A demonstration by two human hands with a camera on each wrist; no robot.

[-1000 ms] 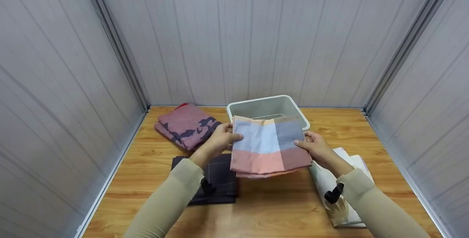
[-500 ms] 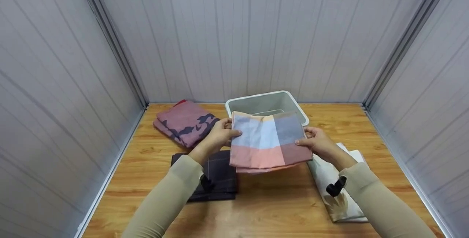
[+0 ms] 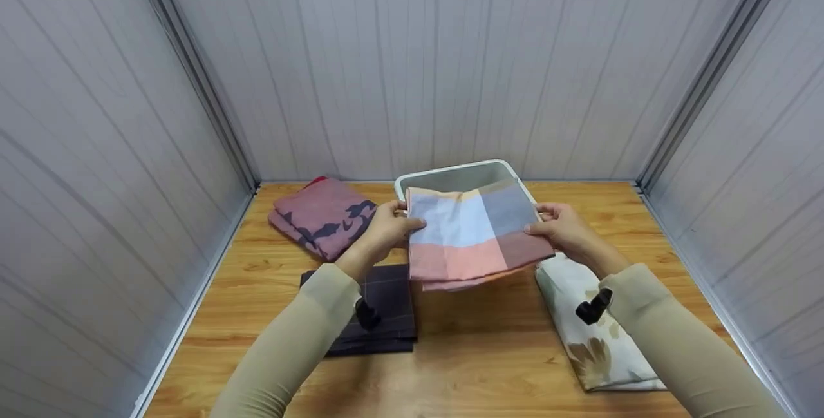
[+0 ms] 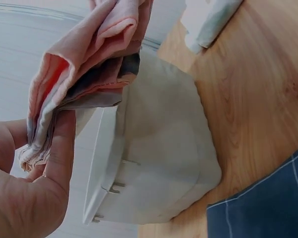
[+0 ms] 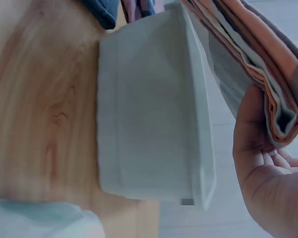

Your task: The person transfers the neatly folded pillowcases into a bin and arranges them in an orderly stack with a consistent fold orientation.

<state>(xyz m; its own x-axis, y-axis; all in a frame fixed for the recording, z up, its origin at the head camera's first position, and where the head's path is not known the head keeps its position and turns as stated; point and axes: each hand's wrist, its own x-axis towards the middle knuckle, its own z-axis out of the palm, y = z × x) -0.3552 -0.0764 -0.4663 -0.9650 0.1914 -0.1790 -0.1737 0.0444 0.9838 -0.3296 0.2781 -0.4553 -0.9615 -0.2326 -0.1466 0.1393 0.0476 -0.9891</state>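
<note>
A folded checked cloth (image 3: pixel 463 231) in pink, orange, pale blue and grey is held up between both hands in the head view. My left hand (image 3: pixel 386 228) pinches its left edge, thumb on top and fingers beneath. At the opposite edge my right hand (image 3: pixel 566 231) grips it the same way. The cloth overlaps the front of a pale plastic bin (image 3: pixel 450 178) in the head view. Seen from the left wrist, the cloth's folded layers (image 4: pixel 84 74) sit above the bin's rim. In the right wrist view, the stacked layers (image 5: pixel 258 64) show between thumb and fingers.
On the wooden table (image 3: pixel 476 366), a folded mauve cloth with dark leaf shapes (image 3: pixel 328 218) lies at the back left. A folded dark cloth (image 3: pixel 386 308) lies near the left forearm, a white floral cloth (image 3: pixel 595 347) under the right. Panelled walls (image 3: pixel 412 70) enclose the table.
Both hands have moved the checked cloth forward and up, so it covers more of the bin's opening. The cloth's right side has risen and it now slants slightly.
</note>
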